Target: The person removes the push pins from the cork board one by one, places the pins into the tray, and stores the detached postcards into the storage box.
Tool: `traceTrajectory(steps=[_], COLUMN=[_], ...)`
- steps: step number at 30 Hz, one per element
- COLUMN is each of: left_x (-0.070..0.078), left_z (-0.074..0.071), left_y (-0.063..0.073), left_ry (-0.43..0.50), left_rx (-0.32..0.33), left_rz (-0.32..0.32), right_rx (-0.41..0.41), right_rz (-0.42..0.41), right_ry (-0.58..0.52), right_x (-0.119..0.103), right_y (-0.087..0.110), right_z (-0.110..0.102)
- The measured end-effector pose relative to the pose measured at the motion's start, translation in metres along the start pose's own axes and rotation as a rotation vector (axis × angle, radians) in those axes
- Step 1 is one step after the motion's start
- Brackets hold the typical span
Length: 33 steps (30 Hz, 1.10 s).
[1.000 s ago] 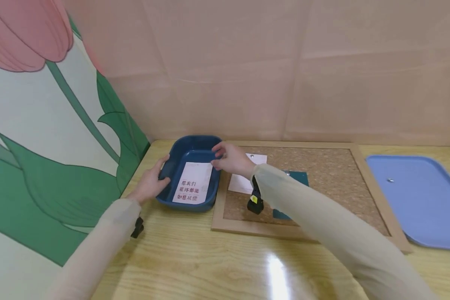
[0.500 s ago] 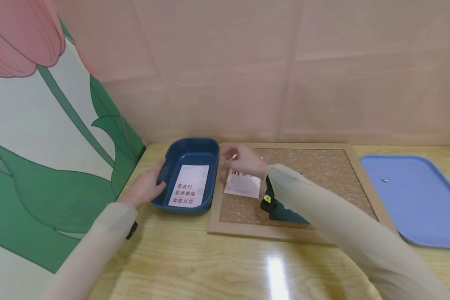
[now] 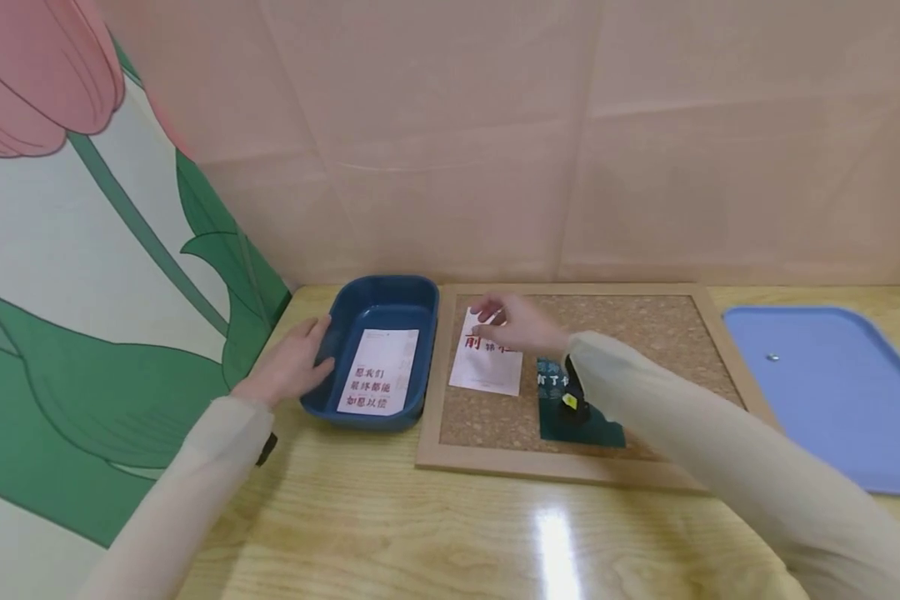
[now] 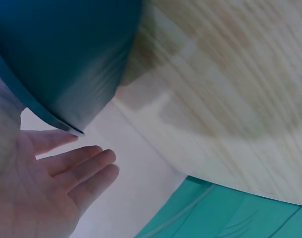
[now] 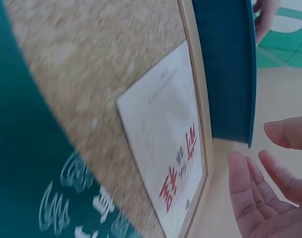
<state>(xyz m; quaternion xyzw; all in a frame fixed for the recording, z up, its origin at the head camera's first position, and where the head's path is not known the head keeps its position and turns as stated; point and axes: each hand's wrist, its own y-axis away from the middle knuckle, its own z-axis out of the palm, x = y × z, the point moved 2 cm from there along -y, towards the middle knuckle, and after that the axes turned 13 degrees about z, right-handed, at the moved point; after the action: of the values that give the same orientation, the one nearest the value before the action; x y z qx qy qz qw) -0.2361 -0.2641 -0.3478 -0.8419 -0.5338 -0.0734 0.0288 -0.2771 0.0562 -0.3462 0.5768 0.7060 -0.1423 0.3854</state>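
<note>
My left hand [image 3: 288, 365] is at the left rim of a dark blue plastic bin [image 3: 393, 317], fingers extended. The left wrist view shows its palm and fingers close to the bin's rim. Inside the bin lies a white card [image 3: 390, 346] with red-brown characters. My right hand [image 3: 523, 323] hovers over a corkboard [image 3: 645, 333], fingers loosely bent. Nothing shows between its thumb and fingers in the right wrist view. Below it lies a white card with red characters [image 3: 480, 377], a small round pin [image 5: 187, 203] near one end. A dark green card [image 3: 592, 433] lies beside it.
A light blue tray [image 3: 847, 400] at the right bears a small shiny metal pin [image 3: 772, 357]. The corkboard has a raised wooden frame [image 3: 495, 468] and sits against the bin. Behind the wood-grain table [image 3: 390, 517] hangs a pinkish-brown backdrop [image 3: 435, 167]; a tulip-patterned panel [image 3: 142, 375] stands left.
My right hand has moved right, from the bin's right rim to above the white card on the corkboard. My left hand stays at the bin's left rim. The view has shifted slightly.
</note>
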Motion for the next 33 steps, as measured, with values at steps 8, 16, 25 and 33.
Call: traceTrajectory(steps=[8, 16, 25, 33], left_x=[0.01, 0.025, 0.04, 0.06], left_z=[-0.005, -0.006, -0.01, -0.011], left_y=[-0.011, -0.021, -0.031, -0.038], left_ry=[-0.045, -0.126, -0.088, 0.049], left_rx=[0.011, 0.0, 0.003, 0.021], left_rz=[0.011, 0.056, 0.053, 0.11], right_rx=[0.041, 0.063, 0.064, 0.069], right_rz=[-0.002, -0.035, -0.032, -0.022], right_ry=[0.059, 0.097, 0.084, 0.087], right_x=[0.011, 0.017, 0.025, 0.032], right_y=[0.002, 0.005, 0.007, 0.008], right_z=[-0.012, -0.019, -0.023, -0.029])
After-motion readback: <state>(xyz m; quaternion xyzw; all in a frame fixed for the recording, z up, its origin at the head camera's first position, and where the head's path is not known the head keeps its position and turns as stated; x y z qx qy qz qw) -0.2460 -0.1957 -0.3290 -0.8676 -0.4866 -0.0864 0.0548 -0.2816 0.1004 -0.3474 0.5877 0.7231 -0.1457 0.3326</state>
